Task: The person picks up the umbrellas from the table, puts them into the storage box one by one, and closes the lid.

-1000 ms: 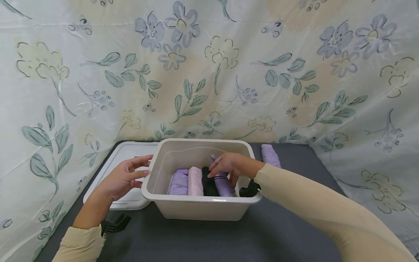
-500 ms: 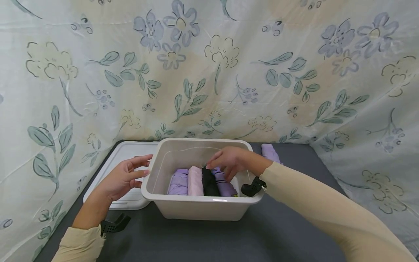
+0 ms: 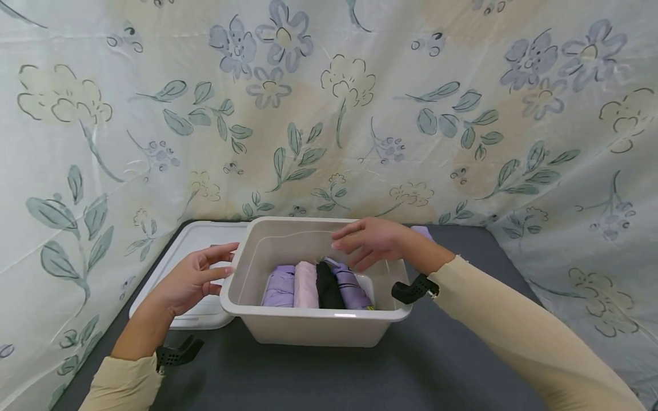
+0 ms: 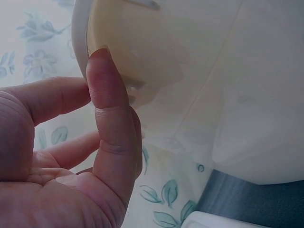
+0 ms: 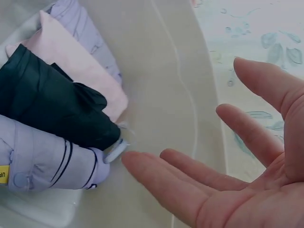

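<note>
Inside the beige plastic bin [image 3: 313,329] several folded umbrellas stand side by side. From the left they are a lilac umbrella [image 3: 279,287], a pale pink umbrella [image 3: 306,286], a dark umbrella [image 3: 329,288] and a purple umbrella [image 3: 352,291] with dark stripes. My right hand [image 3: 377,242] hovers over the bin's back right part, fingers spread and holding nothing. In the right wrist view its fingertips are apart from the purple umbrella [image 5: 57,159] and its wrist loop. My left hand [image 3: 192,282] touches the bin's left rim with its fingers, which look relaxed.
A white lid [image 3: 197,319] lies flat to the left, partly behind the bin. Behind my right wrist, another lilac item [image 3: 422,231] lies on the dark grey table [image 3: 442,365], mostly hidden. A floral curtain [image 3: 360,114] hangs at the back and sides.
My right hand has let go of the purple umbrella and risen up and to the right. The purple umbrella now leans beside the dark one. My left hand has stayed at the rim.
</note>
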`<state>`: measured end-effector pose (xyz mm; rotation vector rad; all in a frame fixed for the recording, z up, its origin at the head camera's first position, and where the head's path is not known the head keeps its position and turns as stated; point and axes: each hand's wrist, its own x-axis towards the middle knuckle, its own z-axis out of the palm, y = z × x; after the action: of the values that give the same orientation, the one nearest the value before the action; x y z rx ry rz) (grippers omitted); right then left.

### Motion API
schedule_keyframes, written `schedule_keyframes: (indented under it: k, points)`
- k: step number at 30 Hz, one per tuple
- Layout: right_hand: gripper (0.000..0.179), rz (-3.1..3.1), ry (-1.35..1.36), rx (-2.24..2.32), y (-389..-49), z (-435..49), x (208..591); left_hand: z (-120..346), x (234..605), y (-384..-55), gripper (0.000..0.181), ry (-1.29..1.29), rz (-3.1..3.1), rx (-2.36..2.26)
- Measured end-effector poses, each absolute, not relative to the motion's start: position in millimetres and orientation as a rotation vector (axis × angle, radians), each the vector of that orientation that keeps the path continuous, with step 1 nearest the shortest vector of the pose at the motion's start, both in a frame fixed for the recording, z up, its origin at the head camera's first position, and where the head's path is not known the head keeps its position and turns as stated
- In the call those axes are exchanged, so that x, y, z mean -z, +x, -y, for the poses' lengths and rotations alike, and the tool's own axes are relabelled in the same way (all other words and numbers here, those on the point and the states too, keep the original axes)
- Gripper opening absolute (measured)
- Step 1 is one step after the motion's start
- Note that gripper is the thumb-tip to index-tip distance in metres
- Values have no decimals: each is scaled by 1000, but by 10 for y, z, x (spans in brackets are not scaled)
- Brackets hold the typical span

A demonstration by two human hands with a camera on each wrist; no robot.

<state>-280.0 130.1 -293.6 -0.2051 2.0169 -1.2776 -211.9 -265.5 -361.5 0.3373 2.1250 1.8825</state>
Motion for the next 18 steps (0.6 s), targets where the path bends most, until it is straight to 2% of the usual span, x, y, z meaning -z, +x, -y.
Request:
schedule_keyframes:
  k: [18]
  points:
    - [56,-2123,-244,1473,-2590,-1615,2825,2642,3659,-2047,63,367,-2103,-1908]
